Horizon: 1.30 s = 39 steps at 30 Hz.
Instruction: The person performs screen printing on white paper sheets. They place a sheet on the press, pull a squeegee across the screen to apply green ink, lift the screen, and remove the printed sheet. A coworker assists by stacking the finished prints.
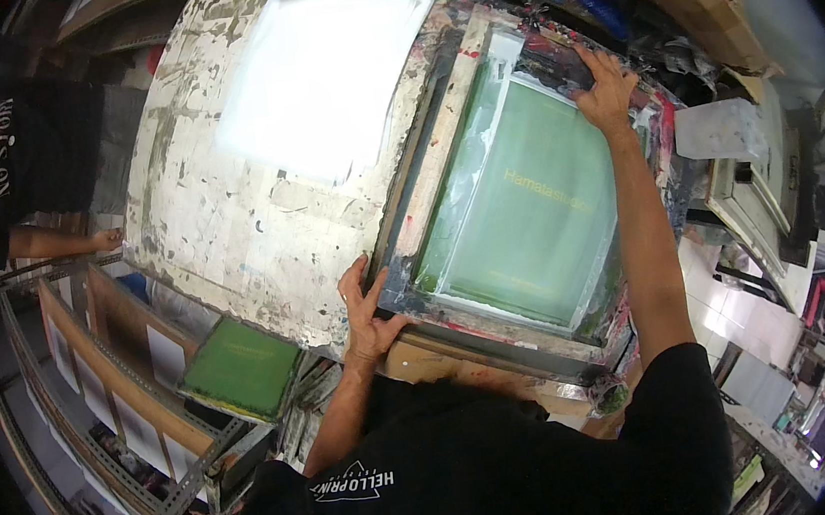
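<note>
A wooden-framed printing screen [441,144] with green mesh [528,205] lies flat on the paint-stained worktable [208,229]. My left hand [366,308] grips the frame's near left corner, fingers curled over the edge. My right hand [604,89] presses on the frame's far right corner, fingers spread over the edge. A stack of white sheets [322,66] lies on the table to the left of the screen, apart from both hands.
Another green screen [241,368] rests on a rack below the table's left front. A second person in a dark printed shirt [21,168] stands at the far left, hand on the metal shelving [99,431]. Cluttered machines and boxes [756,181] crowd the right side.
</note>
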Each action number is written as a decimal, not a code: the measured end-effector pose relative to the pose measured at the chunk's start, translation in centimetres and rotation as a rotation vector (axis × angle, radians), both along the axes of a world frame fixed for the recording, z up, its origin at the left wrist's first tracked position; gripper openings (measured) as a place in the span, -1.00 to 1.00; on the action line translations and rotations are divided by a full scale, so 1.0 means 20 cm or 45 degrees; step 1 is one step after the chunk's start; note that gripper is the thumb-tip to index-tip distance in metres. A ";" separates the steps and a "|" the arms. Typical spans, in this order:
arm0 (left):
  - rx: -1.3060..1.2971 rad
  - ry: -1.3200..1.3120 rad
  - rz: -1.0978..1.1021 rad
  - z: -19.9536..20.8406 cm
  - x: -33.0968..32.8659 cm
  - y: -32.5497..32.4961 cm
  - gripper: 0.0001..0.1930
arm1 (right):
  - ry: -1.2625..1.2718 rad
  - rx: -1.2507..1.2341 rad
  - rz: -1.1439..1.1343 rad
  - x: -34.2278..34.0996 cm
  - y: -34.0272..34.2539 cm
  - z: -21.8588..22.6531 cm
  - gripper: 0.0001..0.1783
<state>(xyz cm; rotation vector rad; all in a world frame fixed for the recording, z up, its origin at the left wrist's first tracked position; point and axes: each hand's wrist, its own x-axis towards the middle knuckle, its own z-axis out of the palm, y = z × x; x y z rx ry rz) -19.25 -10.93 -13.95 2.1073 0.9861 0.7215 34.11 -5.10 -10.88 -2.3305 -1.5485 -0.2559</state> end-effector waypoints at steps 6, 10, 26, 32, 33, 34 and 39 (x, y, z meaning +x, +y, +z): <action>0.028 -0.063 -0.006 0.03 0.01 0.01 -0.05 | 0.217 0.059 0.122 0.10 0.05 0.13 -0.33; -0.002 -0.077 -0.032 -0.01 -0.02 0.00 -0.07 | 0.041 0.192 0.279 -0.02 -0.07 0.09 -0.38; -0.038 -0.624 0.109 0.35 0.16 0.02 -0.11 | 0.357 -0.010 0.161 -1.34 -1.03 0.96 -0.37; -0.126 -1.291 0.297 0.87 0.60 0.19 -0.04 | -0.060 0.107 0.131 -1.17 -0.92 1.39 -0.18; -0.137 -1.483 0.183 0.88 0.69 0.25 -0.09 | -0.031 0.158 0.180 -1.08 -0.87 1.47 -0.19; -0.156 -1.677 0.063 0.86 0.79 0.32 -0.13 | -0.007 0.206 0.225 -0.98 -0.83 1.54 -0.21; -0.255 -0.649 -0.007 0.39 1.30 0.77 -0.53 | 0.093 0.123 0.162 -0.68 -0.58 1.90 -0.39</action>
